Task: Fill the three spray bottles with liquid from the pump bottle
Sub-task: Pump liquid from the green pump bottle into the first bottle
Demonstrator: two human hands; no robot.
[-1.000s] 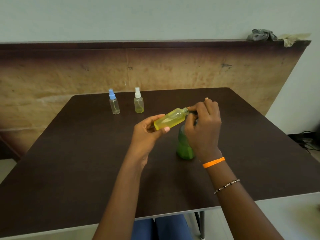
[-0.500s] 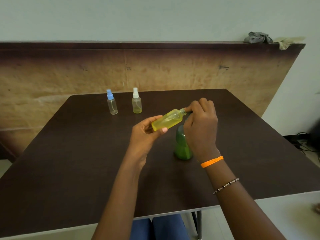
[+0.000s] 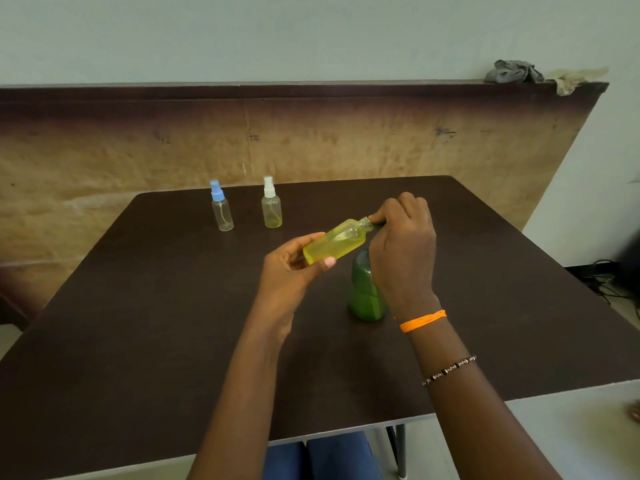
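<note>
Left hand [image 3: 294, 268] fingers grip the tilted yellow bottle [image 3: 334, 245]; right hand [image 3: 401, 251] fingers curl at its neck, over the green pump bottle [image 3: 363, 292] near the tabletop [image 3: 138, 306] centre.

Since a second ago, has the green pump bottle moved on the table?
No. The green pump bottle stands at the same spot on the table, right of the two spray bottles; only the camera shifted.

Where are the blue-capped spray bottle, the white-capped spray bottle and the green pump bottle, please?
blue-capped spray bottle [image 3: 222, 215]: head view, clear body.
white-capped spray bottle [image 3: 272, 212]: head view, yellowish body.
green pump bottle [image 3: 363, 292]: head view, lower body.
</note>
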